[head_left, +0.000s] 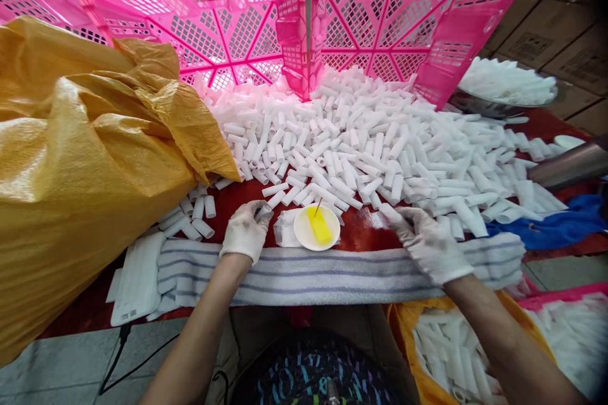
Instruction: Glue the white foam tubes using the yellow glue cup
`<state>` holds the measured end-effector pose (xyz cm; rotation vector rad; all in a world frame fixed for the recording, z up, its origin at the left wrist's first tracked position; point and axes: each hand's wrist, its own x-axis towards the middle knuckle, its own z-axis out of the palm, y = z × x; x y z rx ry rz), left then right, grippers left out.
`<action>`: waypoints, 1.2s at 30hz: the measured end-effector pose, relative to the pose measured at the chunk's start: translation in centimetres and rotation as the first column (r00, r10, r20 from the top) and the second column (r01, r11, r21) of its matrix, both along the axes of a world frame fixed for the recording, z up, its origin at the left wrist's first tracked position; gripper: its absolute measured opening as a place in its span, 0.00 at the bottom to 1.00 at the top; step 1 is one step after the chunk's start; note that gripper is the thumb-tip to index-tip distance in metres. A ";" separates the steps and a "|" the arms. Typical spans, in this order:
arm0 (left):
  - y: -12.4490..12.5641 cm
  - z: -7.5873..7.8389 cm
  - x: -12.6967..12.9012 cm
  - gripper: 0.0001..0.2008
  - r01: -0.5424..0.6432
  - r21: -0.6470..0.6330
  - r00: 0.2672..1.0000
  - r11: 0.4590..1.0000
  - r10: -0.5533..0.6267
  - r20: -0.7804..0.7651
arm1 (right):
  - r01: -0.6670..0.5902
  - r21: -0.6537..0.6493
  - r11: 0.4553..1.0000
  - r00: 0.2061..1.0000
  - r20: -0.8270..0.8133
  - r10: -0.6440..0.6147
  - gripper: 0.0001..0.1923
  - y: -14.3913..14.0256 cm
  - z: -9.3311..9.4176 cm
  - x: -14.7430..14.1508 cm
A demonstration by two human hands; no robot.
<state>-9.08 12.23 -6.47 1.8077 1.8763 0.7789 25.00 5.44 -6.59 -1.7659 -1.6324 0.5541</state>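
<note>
My left hand, in a white glove, is closed in a pinch at the near side of a large pile of short white plastic tubes. A loose tube lies by its fingertips; what the pinch itself holds is too small to make out. Further right, my gloved right hand grips one white tube between thumb and fingers. Between the hands sits a small white dish bearing a yellow block with a thin pin standing up in it. Clear plastic lies partly under the dish.
A folded striped towel runs along the table's near edge. Yellow sacking bulges at left, beside a white corded device. Pink crates stand behind the pile. A metal bowl of tubes is at right; an open sack sits below.
</note>
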 end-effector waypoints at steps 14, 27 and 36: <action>-1.6 -1.5 2.3 0.18 0.164 -0.221 0.728 0.961 0.034 0.685 | -0.267 0.112 0.957 0.933 -0.219 0.285 0.12 4.2 -3.2 -7.4; -1.7 0.5 2.0 0.17 -0.015 -0.070 0.857 0.997 0.049 0.513 | -0.303 0.130 0.944 0.915 -0.235 0.327 0.16 2.3 -2.1 -7.7; -2.2 0.1 1.9 0.12 0.258 0.057 0.961 0.964 -0.251 -0.117 | -0.318 0.115 0.941 0.912 -0.232 0.337 0.14 1.6 -3.3 -8.9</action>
